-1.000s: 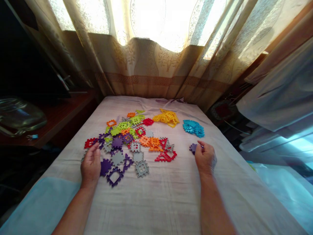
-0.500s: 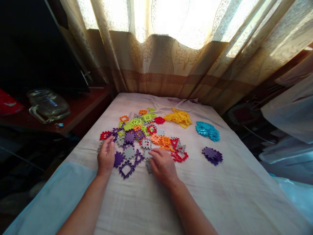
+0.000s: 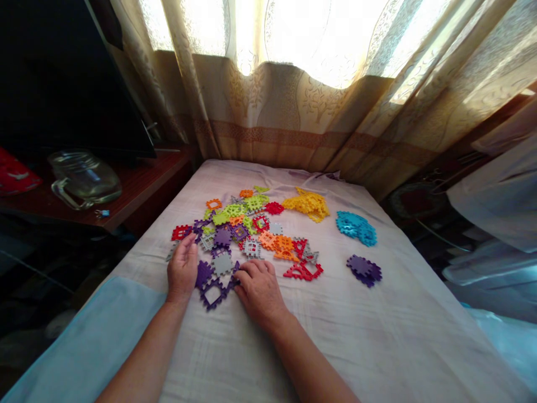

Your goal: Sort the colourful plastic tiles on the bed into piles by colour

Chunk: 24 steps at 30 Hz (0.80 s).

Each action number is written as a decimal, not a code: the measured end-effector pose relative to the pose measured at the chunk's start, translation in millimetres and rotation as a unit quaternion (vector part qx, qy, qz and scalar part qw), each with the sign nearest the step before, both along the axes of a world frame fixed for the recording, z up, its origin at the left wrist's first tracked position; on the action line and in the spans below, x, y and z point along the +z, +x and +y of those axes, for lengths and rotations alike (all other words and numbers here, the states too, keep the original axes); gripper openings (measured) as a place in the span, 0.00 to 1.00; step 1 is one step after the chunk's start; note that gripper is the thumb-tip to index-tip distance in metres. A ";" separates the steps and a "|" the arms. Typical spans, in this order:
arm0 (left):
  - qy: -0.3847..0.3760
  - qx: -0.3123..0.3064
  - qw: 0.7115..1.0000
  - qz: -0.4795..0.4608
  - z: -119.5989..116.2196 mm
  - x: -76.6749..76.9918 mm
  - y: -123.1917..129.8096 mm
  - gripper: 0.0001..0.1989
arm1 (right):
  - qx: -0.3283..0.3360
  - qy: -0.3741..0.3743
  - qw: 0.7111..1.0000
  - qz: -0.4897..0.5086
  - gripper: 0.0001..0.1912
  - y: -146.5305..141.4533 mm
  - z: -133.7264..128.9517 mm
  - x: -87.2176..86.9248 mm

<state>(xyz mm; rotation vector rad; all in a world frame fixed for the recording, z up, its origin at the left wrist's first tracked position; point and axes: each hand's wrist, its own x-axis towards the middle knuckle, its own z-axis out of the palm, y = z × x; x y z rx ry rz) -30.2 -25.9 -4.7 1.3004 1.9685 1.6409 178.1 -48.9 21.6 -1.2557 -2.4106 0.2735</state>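
Mixed plastic pieces with notched edges lie spread over the bed-like surface. My right hand bends its fingertips onto a purple piece at the near side of the spread; whether it grips the piece is unclear. At the left edge, my left hand rests on its side, fingers slightly curled, beside a purple square and a red piece. A purple frame and a grey square lie between the hands. Orange pieces and red ones are right of centre.
Separate piles of yellow, blue and purple pieces lie to the right. A glass jug stands on the brown cabinet at left. Curtains hang behind the pale cloth.
My right hand has moved left, from the grey pieces to the purple one. The purple frame has shifted slightly left and nearer. My left hand has stayed almost in place.
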 end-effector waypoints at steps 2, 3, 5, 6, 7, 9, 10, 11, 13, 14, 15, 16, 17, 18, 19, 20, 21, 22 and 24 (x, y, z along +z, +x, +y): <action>0.001 0.003 1.000 -0.003 0.2 0.0 -0.2 0.20 | -0.001 0.021 1.000 -0.003 0.09 -0.2 1.7 -4.1; 0.000 0.004 1.000 -0.005 0.4 -0.1 -0.4 0.20 | 0.000 0.033 0.999 -0.003 0.10 -0.3 2.7 -6.4; -0.003 0.007 1.000 -0.006 0.9 -0.5 -0.6 0.20 | 0.002 0.061 0.998 0.006 0.10 -0.6 4.7 -10.4; -0.006 0.009 1.000 -0.004 1.1 -0.8 -0.8 0.20 | 0.003 0.077 0.997 0.014 0.09 -0.9 5.6 -11.9; -0.008 0.010 1.000 -0.001 1.2 -1.2 -1.1 0.20 | 0.003 0.093 0.995 0.024 0.08 -1.1 6.5 -12.8; -0.014 0.010 1.000 0.003 1.2 -2.5 -2.1 0.21 | -0.007 0.124 0.991 0.053 0.06 -0.7 8.5 -13.0; -0.016 0.010 1.000 0.003 1.2 -3.5 -2.8 0.21 | -0.018 0.138 0.988 0.070 0.07 0.6 9.9 -12.4; -0.019 0.009 1.000 0.003 1.1 -4.5 -3.5 0.22 | -0.035 0.150 0.984 0.087 0.08 3.4 12.0 -11.6; -0.023 0.009 1.000 0.000 1.2 -6.6 -4.9 0.23 | -0.082 0.157 0.978 0.113 0.12 15.4 18.3 -9.6; -0.024 0.009 1.000 -0.001 1.3 -7.4 -5.5 0.23 | -0.110 0.153 0.975 0.121 0.13 25.7 22.5 -8.7; -0.026 0.011 1.000 -0.003 1.5 -8.0 -5.9 0.24 | -0.141 0.144 0.971 0.126 0.14 39.1 27.0 -7.6; -0.026 0.012 1.000 -0.004 1.7 -8.3 -6.1 0.23 | -0.174 0.132 0.968 0.127 0.16 55.8 31.6 -6.5; -0.027 0.013 1.000 -0.006 1.9 -8.5 -6.2 0.23 | -0.209 0.120 0.962 0.126 0.16 75.1 35.6 -5.1; -0.027 0.014 1.000 -0.007 2.1 -8.4 -6.2 0.23 | -0.245 0.108 0.956 0.121 0.17 96.5 38.7 -3.5; -0.026 0.013 1.000 -0.008 2.2 -8.2 -6.2 0.23 | -0.279 0.100 0.948 0.112 0.17 118.9 40.7 -1.8; -0.026 0.012 1.000 -0.009 2.3 -8.0 -6.2 0.23 | -0.313 0.091 0.941 0.095 0.17 141.2 41.5 0.0; -0.027 0.010 1.000 -0.008 2.3 -7.8 -6.2 0.23 | -0.341 0.078 0.934 0.069 0.16 162.5 41.2 1.7; -0.027 0.010 1.000 -0.008 2.3 -7.6 -6.2 0.23 | -0.367 0.062 0.927 0.039 0.16 181.6 40.2 3.1; -0.026 0.012 1.000 -0.008 2.0 -7.1 -6.3 0.23 | -0.400 0.037 0.916 0.006 0.15 211.2 37.1 5.1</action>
